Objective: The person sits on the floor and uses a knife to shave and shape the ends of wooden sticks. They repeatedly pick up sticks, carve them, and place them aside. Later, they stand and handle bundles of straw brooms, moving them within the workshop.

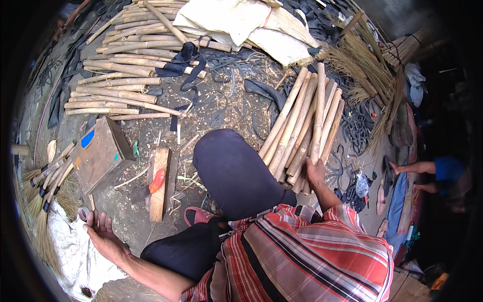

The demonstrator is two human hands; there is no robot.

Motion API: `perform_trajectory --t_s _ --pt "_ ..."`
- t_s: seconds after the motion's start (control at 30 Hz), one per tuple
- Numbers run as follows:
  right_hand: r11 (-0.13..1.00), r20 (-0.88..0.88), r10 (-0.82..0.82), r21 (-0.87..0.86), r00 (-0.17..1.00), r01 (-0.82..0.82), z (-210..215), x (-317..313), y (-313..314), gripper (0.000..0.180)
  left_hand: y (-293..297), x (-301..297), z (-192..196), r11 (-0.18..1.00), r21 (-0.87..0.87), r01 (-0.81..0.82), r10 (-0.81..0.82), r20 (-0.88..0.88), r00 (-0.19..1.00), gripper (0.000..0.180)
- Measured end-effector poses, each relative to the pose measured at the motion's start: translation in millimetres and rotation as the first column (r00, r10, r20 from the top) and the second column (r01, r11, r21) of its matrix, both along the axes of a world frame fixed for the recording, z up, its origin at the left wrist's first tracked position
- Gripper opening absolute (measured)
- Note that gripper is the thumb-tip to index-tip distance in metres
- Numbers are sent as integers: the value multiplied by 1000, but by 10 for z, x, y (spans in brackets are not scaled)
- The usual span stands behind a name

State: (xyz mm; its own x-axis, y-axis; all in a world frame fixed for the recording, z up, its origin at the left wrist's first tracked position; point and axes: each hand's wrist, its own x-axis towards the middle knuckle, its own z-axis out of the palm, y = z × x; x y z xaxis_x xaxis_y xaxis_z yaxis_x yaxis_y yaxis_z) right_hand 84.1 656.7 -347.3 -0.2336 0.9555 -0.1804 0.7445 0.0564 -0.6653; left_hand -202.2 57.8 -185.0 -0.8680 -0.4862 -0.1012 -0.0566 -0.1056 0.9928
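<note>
My right hand (316,173) is closed round the near end of a bamboo pole (319,110). That pole lies on top of a bundle of similar bamboo poles (288,121) to the right of my knee. Low on the left, my left hand (104,235) is open, palm turned up and fingers apart, holding nothing that I can see. A small round ring-like thing (83,213) lies just beyond its fingertips, beside a white sack (73,251). Closer to my legs are a wooden block (160,186) with a red thing (157,181) on it.
A wooden box (103,153) stands at the left, near several bound brooms (43,201). More bamboo poles (121,95) lie far left, below white sacks (226,20). Black rubber strips (354,126) and straw bundles (362,65) fill the right. Another person's legs (417,168) show at far right.
</note>
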Motion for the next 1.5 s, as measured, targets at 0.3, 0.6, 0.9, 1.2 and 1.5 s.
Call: perform_trajectory --t_s 0.3,0.6,0.9,1.2,1.5 --pt "690 706 460 97 538 -718 445 -1204 -201 68 5 29 -6 999 -25 -49 50 30 998 50" --pt "442 553 742 23 379 -897 -136 -3178 -331 44 70 -93 -7 991 -102 -80 86 56 995 49" --pt "370 415 794 250 444 -895 -821 -5884 -627 63 223 -312 -22 955 -290 -67 122 177 977 51" --pt "121 152 977 171 148 -978 -1011 -6345 -1984 52 351 -473 -94 927 -372 53 30 214 976 46" --pt "119 -120 981 -245 152 -962 -957 -6473 -2485 46 351 -453 -106 927 -358 117 -46 200 979 41"
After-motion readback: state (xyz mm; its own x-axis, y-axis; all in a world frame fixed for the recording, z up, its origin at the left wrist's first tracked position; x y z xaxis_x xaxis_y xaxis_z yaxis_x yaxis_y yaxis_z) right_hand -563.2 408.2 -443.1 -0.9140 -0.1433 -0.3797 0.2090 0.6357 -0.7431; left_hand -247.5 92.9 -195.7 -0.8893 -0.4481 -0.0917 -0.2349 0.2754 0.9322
